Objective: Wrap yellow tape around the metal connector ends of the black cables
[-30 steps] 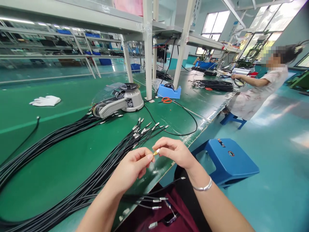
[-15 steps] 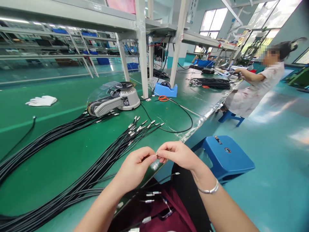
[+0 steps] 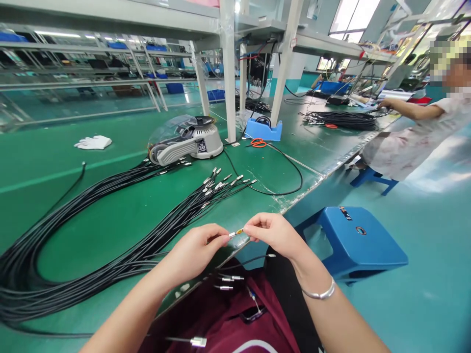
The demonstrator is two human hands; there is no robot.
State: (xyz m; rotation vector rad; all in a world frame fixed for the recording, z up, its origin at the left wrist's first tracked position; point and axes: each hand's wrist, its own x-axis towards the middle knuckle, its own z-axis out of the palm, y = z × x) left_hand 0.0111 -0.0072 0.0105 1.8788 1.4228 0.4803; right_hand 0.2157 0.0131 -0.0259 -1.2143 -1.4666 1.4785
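Green-matted worktop in a long cable workshop: at its near edge, you hold a small metal connector up between your hands, just above the edge. Your left hand and your right hand each pinch one end of it, thumb and forefinger pressed together, the other fingers curled and neither hand spread. The connector's long axis lies nearly level, running left to right across your view and rising slightly to the right. Its silver end is toward your left hand, its gold-coloured tip toward your right. Your fingers hide whether a cable enters it. Pinching at the fingertips, as you do, should keep the piece in line and in your view. Beyond it, a bundle of black cables sweeps left, its metal ends fanned out on the far side. Far right, a co-worker reaches along the worktop, past a blue plastic stool.
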